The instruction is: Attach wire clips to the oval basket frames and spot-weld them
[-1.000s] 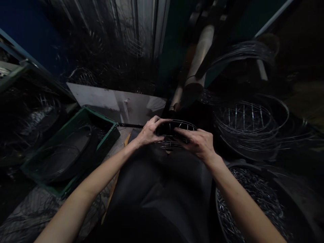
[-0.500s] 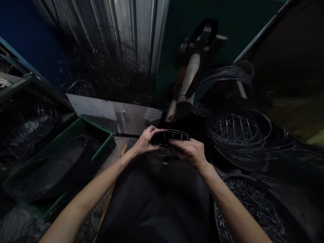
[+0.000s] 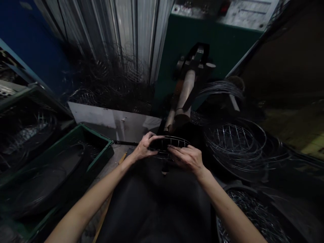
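Note:
Between my two hands is a round wire basket [image 3: 174,141] with thin crosswise wires, held in front of a dark apron or cloth [image 3: 162,199]. My left hand [image 3: 145,146] grips the left side of its rim, thumb below and fingers along the top. On the right side, my right hand [image 3: 188,157] is closed on the rim, its fingertips reaching inside the ring. Just beyond the basket stands a machine arm of metal bars [image 3: 186,89]. The basket's lower part is partly hidden by my fingers and the dark shade.
At the right, a pile of round wire pieces [image 3: 233,141] stands above a tub of small metal bits [image 3: 253,212]. Left lies a green crate [image 3: 101,138] with a dark round tray. A white board [image 3: 113,121] fronts tangled wire; a green machine cabinet [image 3: 202,32] rises behind.
The view has tilted upward, so the scene sits lower and the cabinet's top panel shows. Both hands keep their hold on the wire basket, with the right fingers slightly shifted.

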Available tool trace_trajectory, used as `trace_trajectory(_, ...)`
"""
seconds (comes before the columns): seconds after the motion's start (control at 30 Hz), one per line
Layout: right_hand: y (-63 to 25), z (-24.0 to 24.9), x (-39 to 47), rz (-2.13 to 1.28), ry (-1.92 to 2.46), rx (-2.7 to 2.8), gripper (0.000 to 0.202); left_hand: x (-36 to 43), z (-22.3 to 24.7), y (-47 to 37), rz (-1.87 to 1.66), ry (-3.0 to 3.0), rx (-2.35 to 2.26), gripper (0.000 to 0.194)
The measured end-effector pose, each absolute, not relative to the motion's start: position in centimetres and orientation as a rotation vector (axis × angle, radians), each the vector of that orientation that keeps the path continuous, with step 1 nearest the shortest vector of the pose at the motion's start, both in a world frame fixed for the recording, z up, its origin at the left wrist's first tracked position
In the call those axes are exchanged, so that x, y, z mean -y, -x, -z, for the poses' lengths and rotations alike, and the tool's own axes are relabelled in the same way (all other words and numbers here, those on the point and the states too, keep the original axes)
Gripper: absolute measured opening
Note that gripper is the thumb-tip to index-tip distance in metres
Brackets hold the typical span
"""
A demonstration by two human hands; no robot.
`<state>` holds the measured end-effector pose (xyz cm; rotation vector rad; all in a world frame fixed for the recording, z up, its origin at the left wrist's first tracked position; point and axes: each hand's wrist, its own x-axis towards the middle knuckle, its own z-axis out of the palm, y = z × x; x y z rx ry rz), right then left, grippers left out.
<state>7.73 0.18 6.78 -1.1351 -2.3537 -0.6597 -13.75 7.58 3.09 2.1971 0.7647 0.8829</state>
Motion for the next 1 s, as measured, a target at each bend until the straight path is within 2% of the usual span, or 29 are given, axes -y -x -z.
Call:
trace_trajectory(0.5, -8.5, -6.2, -0.3, 0.792, 1.146, 2.412, 0.024, -8.3, -0.8, 12.8, -0.929, -2.241, -0.821, 0.057)
trace_trajectory(1.0, -9.0, -6.4, -1.4, 0.778, 1.112, 2.373, 0.024, -9.3, -1.4, 12.0, -0.961, -2.262, -0.825, 0.061)
